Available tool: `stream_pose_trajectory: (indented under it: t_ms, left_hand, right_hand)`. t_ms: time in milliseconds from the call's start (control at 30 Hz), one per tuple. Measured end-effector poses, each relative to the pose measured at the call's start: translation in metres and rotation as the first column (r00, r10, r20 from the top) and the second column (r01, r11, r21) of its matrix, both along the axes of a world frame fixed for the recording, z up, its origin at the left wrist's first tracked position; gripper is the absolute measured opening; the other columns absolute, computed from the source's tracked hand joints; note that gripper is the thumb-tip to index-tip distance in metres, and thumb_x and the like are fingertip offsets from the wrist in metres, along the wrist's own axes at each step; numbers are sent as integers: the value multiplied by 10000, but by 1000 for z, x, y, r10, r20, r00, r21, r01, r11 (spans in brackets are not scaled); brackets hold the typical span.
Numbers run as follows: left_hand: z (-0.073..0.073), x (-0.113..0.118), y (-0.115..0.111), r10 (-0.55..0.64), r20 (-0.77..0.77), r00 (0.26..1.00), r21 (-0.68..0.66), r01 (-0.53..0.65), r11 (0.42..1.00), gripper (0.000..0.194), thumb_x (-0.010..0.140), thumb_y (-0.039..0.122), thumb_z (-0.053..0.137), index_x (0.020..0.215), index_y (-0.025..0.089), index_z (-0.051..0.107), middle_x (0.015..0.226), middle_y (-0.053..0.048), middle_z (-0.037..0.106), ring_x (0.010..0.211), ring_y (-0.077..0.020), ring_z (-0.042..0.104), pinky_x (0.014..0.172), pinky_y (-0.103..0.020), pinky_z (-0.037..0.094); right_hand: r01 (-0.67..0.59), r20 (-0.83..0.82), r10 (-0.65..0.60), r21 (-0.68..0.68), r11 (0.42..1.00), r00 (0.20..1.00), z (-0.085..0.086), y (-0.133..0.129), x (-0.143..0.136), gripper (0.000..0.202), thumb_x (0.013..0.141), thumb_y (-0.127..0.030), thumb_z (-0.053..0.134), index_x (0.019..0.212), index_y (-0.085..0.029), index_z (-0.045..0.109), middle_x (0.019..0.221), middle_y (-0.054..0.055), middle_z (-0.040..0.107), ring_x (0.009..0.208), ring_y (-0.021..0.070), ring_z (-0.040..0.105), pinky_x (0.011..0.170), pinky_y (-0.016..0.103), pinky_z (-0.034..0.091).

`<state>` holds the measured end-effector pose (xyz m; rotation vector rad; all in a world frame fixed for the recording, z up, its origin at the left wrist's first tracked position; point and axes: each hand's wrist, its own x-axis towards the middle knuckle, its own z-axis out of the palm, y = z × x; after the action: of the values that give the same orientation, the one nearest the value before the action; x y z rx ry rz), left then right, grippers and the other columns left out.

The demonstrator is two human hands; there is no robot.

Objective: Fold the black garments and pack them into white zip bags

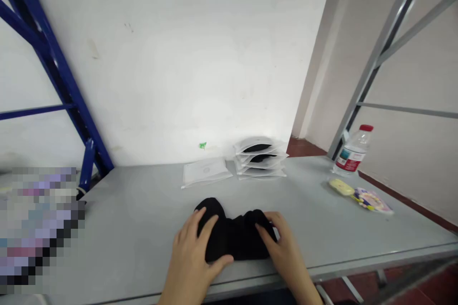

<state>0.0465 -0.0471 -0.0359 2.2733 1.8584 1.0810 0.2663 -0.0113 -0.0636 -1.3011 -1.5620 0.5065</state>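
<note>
A black bra [241, 240] with moulded cups lies near the front edge of the grey table, its right side bunched up. My left hand [195, 248] rests over the left cup with fingers spread and the thumb apart at the lower edge. At the other end, my right hand [282, 243] has its thumb and fingers closed around the folded right part of the bra. What lies under the right fingers is hidden. Behind the bra, a flat white zip pouch [205, 171] lies on the table.
A stack of frosted pouches [261, 158] with black contents stands by the white wall. On the right are a red-capped water bottle [353, 151], a yellow item [341, 187] and a colourful round trinket [372, 199]. A blue metal frame [64, 66] rises at left; a blurred patch [36, 228] covers the left edge.
</note>
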Motion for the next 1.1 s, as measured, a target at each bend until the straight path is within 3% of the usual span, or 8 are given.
stream_pose_trajectory:
  t_ms: [100,233,300,467,567,667,867,1100]
  left_hand:
    - [-1,-5,7,0,27,1000,-67,2,998,155,759,356,584,843,249,659,1088,-63,651,1069,-291,569,885,-447,459]
    - [-3,-53,4,451,218,866,-252,-396,883,329,841,499,399,913,223,564,761,-35,668,696,-221,650,649,-342,522]
    - [-6,-79,-1,523,156,838,-274,-471,838,353,814,531,398,892,221,548,741,-40,651,666,-234,641,626,-357,519]
    - [-14,-97,-6,417,-11,909,135,-412,901,422,779,490,421,1021,172,559,1094,-151,587,1031,-328,549,897,-496,429]
    - [-11,-79,1,220,-71,973,97,-213,972,396,790,464,484,1101,232,569,1172,-95,579,1082,-283,540,934,-452,425]
    - [-2,-63,14,40,-127,991,-78,-51,996,423,748,391,573,1156,282,573,1199,-56,598,1090,-272,550,926,-431,431]
    - [45,-65,58,-91,98,991,-392,123,912,285,835,398,442,788,221,659,838,-15,721,811,-228,649,741,-300,474]
    - [146,-62,95,20,153,988,-39,-14,999,351,805,452,469,922,197,680,902,-9,715,889,-235,630,814,-315,465]
  right_hand:
    - [70,-6,-71,-70,995,997,1,2,12,243,833,-393,464,904,-199,593,835,62,653,784,219,600,734,334,482]
    - [207,-19,-210,-118,971,977,-8,13,39,298,815,-424,465,960,-193,585,897,84,669,843,249,626,761,371,498]
    - [259,-11,-262,-94,961,965,-12,17,49,357,817,-440,467,1046,-185,566,925,95,656,845,250,626,747,382,509]
    - [88,164,-102,87,992,981,-7,11,61,502,798,-434,547,1254,-232,486,1199,106,542,1131,264,508,960,428,428]
    - [-141,318,146,-39,989,937,-1,7,67,448,791,-354,575,1232,-296,521,1268,61,509,1179,240,479,1014,404,394]
    - [-144,367,159,-66,987,917,-1,12,73,286,816,-262,515,1081,-283,620,1110,56,598,1062,225,548,958,404,435]
    - [-170,266,152,48,984,952,22,46,78,121,813,-323,541,845,-224,602,980,64,616,961,226,564,890,410,452]
    - [-43,-94,73,291,956,993,119,86,71,179,813,-333,563,915,-196,617,950,55,644,942,209,589,907,407,447]
